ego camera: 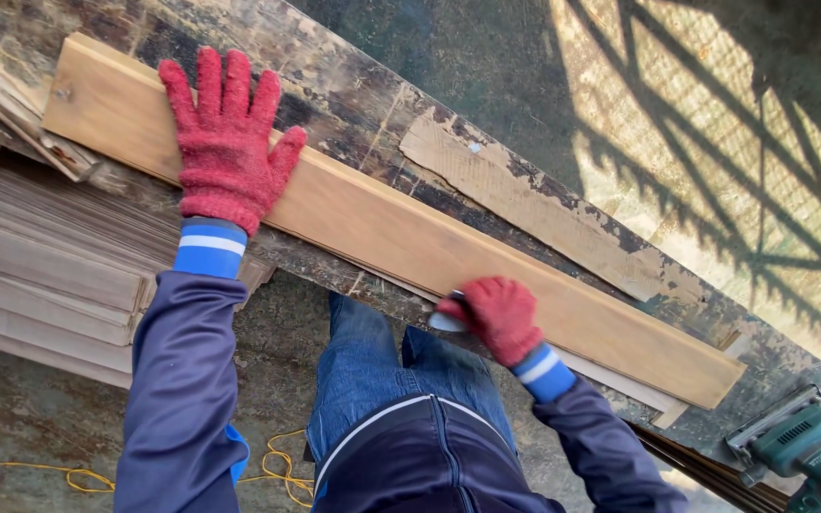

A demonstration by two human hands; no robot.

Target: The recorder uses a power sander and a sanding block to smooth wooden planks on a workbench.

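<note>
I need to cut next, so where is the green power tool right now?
The green power tool sits at the bottom right corner of the head view, past the far end of the long wooden plank, well right of the right hand.

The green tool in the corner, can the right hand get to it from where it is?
Probably yes, with a stretch. The green tool sits past the plank's far end, and nothing blocks the way. But the right hand is closed on a small grey thing at the plank's edge.
</note>
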